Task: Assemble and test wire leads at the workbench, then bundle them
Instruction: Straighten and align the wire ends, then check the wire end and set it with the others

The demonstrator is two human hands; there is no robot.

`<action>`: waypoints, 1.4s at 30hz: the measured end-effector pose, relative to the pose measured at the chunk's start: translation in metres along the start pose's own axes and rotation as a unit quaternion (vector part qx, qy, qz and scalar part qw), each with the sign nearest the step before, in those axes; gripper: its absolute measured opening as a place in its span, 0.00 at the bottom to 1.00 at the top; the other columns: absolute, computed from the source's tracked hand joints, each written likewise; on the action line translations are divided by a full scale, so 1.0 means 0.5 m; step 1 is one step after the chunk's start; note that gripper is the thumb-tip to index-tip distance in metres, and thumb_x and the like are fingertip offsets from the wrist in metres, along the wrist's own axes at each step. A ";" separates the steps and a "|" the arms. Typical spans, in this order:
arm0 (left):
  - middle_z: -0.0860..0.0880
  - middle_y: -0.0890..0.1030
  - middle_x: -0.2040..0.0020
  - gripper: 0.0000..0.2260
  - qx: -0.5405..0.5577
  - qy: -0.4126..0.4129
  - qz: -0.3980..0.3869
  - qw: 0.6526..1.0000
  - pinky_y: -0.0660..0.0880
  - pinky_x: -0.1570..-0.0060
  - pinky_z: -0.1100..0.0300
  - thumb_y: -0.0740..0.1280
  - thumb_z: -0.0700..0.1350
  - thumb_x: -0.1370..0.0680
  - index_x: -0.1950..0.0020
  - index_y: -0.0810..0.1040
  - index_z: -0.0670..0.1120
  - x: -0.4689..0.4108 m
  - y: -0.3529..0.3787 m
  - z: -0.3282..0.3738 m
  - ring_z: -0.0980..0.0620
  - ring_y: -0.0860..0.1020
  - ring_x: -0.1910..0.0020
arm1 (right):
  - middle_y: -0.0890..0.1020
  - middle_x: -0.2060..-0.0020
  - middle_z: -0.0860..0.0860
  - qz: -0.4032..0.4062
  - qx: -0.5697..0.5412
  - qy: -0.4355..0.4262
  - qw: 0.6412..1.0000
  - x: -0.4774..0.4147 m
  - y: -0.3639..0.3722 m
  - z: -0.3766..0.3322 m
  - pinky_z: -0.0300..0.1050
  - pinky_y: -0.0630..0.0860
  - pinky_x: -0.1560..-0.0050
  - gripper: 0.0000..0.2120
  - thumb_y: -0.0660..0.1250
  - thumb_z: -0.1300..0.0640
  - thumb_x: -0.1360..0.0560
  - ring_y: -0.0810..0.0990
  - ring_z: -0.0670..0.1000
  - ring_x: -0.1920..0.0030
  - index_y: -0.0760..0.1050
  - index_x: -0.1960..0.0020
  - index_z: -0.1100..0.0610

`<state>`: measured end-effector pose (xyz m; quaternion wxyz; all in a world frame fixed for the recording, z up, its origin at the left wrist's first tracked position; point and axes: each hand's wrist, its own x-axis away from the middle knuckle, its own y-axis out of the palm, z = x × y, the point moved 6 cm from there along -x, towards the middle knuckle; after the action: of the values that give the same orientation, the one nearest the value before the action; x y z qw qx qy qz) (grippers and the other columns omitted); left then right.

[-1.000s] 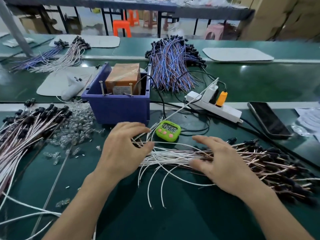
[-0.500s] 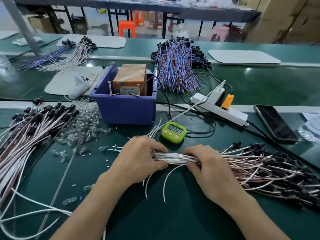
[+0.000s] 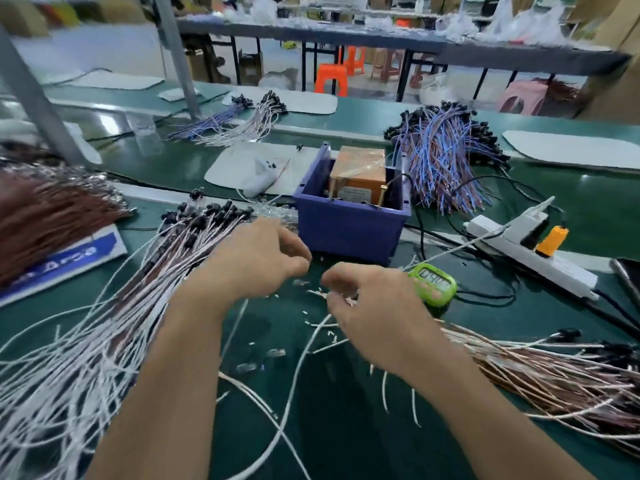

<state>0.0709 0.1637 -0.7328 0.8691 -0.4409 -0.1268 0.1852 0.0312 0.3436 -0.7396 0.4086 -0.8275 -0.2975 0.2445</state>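
A bundle of white-and-brown wire leads (image 3: 536, 372) with black connectors lies on the green bench at the right. My right hand (image 3: 374, 317) grips its near end, and white wire tips stick out past my fingers. My left hand (image 3: 256, 261) hovers apart from it, just in front of the blue box (image 3: 346, 226), fingers curled with thumb and fingertip close together. Motion blur hides whether it pinches anything. A larger pile of similar leads (image 3: 138, 289) spreads across the left. Small clear bulbs (image 3: 273, 353) and loose white wires lie between my arms.
The blue box holds an orange block (image 3: 358, 174). A green timer (image 3: 434, 285) sits just right of my right hand, with a white power strip (image 3: 540, 258) behind it. Blue-purple wires (image 3: 446, 157) are heaped behind the box. Brown wires (image 3: 45, 216) lie far left.
My left hand has let go of the bundle and moved up and left toward the blue box. My right hand keeps hold of the bundle's end. The view has swung left.
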 end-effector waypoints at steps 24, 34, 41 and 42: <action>0.55 0.76 0.28 0.29 -0.026 -0.151 0.218 0.964 0.71 0.32 0.50 0.69 0.58 0.22 0.23 0.65 0.57 0.123 -0.061 -0.358 0.48 0.76 0.34 | 0.81 0.45 0.56 -0.110 0.163 -0.163 0.967 -0.300 0.274 -0.268 0.53 0.74 0.42 0.21 0.59 0.71 0.27 0.76 0.58 0.42 0.77 0.39 0.55; 0.58 0.74 0.27 0.30 -0.025 -0.155 0.238 0.958 0.71 0.31 0.50 0.69 0.58 0.22 0.22 0.65 0.58 0.124 -0.063 -0.367 0.50 0.75 0.33 | 0.86 0.55 0.49 -0.056 0.122 -0.176 0.975 -0.320 0.253 -0.274 0.49 0.80 0.51 0.16 0.66 0.67 0.24 0.83 0.54 0.54 0.85 0.49 0.49; 0.57 0.85 0.46 0.08 0.036 -0.142 0.353 0.924 0.73 0.48 0.60 0.72 0.49 0.21 0.41 0.84 0.53 0.145 -0.095 -0.359 0.56 0.80 0.49 | 0.85 0.53 0.52 -0.046 0.055 -0.193 0.979 -0.319 0.229 -0.282 0.52 0.79 0.48 0.14 0.65 0.67 0.23 0.81 0.55 0.53 0.85 0.52 0.51; 0.56 0.86 0.48 0.07 0.034 -0.146 0.363 0.920 0.75 0.48 0.58 0.72 0.49 0.21 0.44 0.86 0.52 0.149 -0.098 -0.359 0.53 0.81 0.50 | 0.85 0.53 0.52 -0.059 0.044 -0.187 0.980 -0.320 0.230 -0.279 0.52 0.79 0.48 0.14 0.65 0.67 0.23 0.81 0.54 0.52 0.85 0.51 0.52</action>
<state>0.2171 0.0403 -0.7926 0.7285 -0.3944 -0.0773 0.5547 0.0425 0.1028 -0.7319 0.3959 -0.7289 -0.4062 0.3833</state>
